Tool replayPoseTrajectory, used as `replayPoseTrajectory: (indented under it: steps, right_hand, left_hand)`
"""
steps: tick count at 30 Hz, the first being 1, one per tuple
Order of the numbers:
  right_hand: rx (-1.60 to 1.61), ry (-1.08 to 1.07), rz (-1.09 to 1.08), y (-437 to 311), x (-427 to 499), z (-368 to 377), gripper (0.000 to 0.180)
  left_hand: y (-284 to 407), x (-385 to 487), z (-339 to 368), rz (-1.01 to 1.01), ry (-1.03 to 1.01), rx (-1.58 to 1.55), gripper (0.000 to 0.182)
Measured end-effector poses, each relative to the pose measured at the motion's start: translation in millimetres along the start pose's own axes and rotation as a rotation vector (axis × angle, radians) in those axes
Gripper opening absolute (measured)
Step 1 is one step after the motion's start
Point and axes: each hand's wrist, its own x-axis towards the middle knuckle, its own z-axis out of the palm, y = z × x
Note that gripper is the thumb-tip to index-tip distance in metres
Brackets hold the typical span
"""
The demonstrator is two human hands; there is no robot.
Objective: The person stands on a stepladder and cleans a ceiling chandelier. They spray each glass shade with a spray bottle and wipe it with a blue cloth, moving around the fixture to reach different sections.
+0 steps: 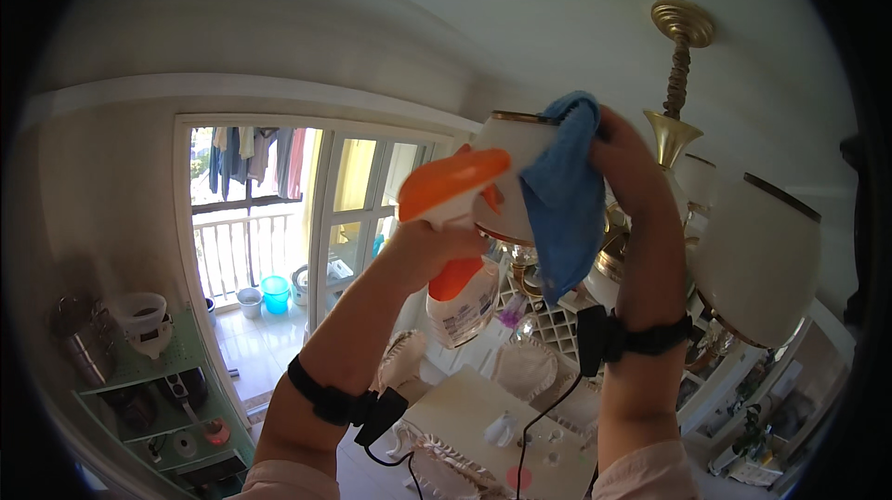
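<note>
My left hand (435,252) grips a spray bottle (463,319) by the neck, below its orange and white trigger head (453,183). The bottle is clear with a printed label and hangs tilted. In front of it, a white lampshade (523,158) with gold-coloured rims sits on an arm of a brass chandelier (672,134). My right hand (624,158) holds a blue cloth (568,207) draped over the shade's upper right edge and down its side. The fingers behind the cloth are partly hidden.
Another large lampshade (759,259) is close to my right forearm. Below stand a dining table (463,402) and padded chairs (526,367). A shelf unit (118,399) with kitchenware is at the left, beside a balcony doorway with buckets (275,294). Black cables hang from both wrist straps.
</note>
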Motion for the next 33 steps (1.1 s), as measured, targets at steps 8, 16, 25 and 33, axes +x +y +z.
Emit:
replayPoseTrajectory:
  steps: [8, 16, 25, 33]
  right_hand:
    - [0.200, 0.161, 0.038, 24, -2, -9, 0.023]
    - [0.670, 0.428, -0.022, 83, -15, -15, 0.031]
    - [-0.270, 0.323, -0.257, 23, -35, 21, 0.028]
    - [-0.994, 0.134, -0.670, -24, -52, 40, 0.021]
  left_hand:
    - [2, 2, -2, -0.017, -0.048, -0.041, 0.084]
    - [-1, 6, -7, 0.017, -0.079, -0.065, 0.086]
    - [6, 3, -3, 0.030, -0.065, -0.126, 0.080]
    - [-4, -2, -6, 0.085, -0.095, -0.104, 0.074]
